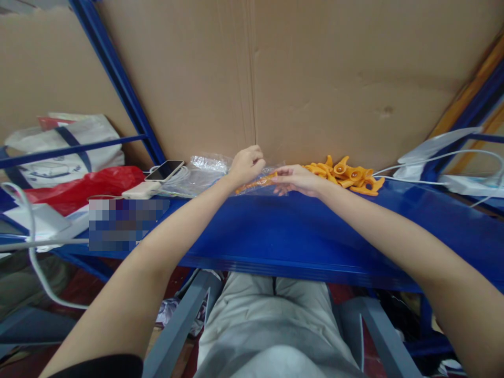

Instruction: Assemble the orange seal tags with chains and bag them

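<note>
At the far left of the blue table [275, 236] sit a white bag [59, 147], a red plastic bag [86, 186] and a phone [165, 169], none of them near your hands. Your left hand [246, 165] is curled shut on the edge of the clear plastic bag [208, 173], pinching the film up. If you tug hard, I judge the thin film could slip or tear, and the orange pieces seen through it could spill toward the phone.

Your right hand [297, 179] lies flat and loosely open, fingertips at the bag's mouth, touching an orange piece; whether it actually grips one, I cannot tell. The pile of orange plastic parts [346, 176] lies just beside that hand, to its right, against the cardboard wall [315, 79]. A careless sweep of your wrist could scatter it toward the white cable [433, 157].
</note>
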Tool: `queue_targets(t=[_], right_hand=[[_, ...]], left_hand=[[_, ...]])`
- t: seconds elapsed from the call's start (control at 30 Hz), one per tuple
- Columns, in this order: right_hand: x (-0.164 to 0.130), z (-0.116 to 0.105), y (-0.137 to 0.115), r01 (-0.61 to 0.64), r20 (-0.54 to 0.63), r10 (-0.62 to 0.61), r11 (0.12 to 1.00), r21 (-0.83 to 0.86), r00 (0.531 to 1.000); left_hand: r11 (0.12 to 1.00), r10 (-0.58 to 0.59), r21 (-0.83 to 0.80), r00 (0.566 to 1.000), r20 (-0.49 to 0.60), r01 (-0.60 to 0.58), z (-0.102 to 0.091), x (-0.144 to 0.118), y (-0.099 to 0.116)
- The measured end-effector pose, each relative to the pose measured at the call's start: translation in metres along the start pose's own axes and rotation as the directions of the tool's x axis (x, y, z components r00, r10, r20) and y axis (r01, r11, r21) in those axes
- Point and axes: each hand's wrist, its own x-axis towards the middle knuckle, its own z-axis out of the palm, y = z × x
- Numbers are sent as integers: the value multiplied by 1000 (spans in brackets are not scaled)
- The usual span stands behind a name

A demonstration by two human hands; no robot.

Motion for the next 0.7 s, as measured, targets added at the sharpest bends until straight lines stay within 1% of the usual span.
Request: queue_targets(t=[0.1, 0.2, 0.27, 0.33, 0.4, 0.47, 0.5, 0.53, 0.57, 0.6, 0.63, 0.67, 0.7], right_hand=[[0, 3, -8, 9, -11, -10, 999, -49, 1000], [4, 6, -9, 48, -31, -52, 993, -111, 998], [9, 8, -5, 60, -83, -75, 985, -160, 994], [13, 12, 0, 47, -148, -79, 977, -206, 986], [16, 16, 5, 14, -197, -58, 976, -219, 979], [18, 18, 10, -19, -228, -25, 982, -188, 973], [18, 18, 13, -30, -238, -10, 986, -164, 971], [17, 18, 15, -35, -249, 0, 990, -137, 969], [17, 17, 18, -33, -254, 4, 993, -113, 967], [17, 17, 20, -28, -252, 4, 995, -94, 968], [16, 15, 23, -21, -245, 0, 997, -80, 969], [16, 15, 25, -8, -240, -9, 997, -70, 971], [16, 14, 28, 5, -238, -19, 998, -63, 971]], left_hand=[[1000, 12, -13, 998, -58, -12, 0, -1, 5], [998, 58, -24, 995, -82, -60, 6, -4, 17], [995, 92, -29, 992, -86, -95, 13, -6, 27], [991, 123, -45, 989, -80, -127, 21, -8, 35], [983, 157, -84, 984, -85, -164, 29, -7, 37], [973, 168, -139, 979, -113, -183, 34, -7, 31], [972, 143, -165, 980, -138, -165, 35, -6, 24], [976, 84, -184, 983, -164, -114, 35, -6, 15], [980, -5, -196, 983, -182, -31, 34, -7, 4], [976, -120, -201, 973, -196, 79, 32, -9, -8], [957, -249, -201, 947, -204, 208, 29, -12, -21], [921, -375, -197, 903, -209, 337, 25, -16, -33], [870, -489, -189, 846, -213, 456, 22, -22, -46]])
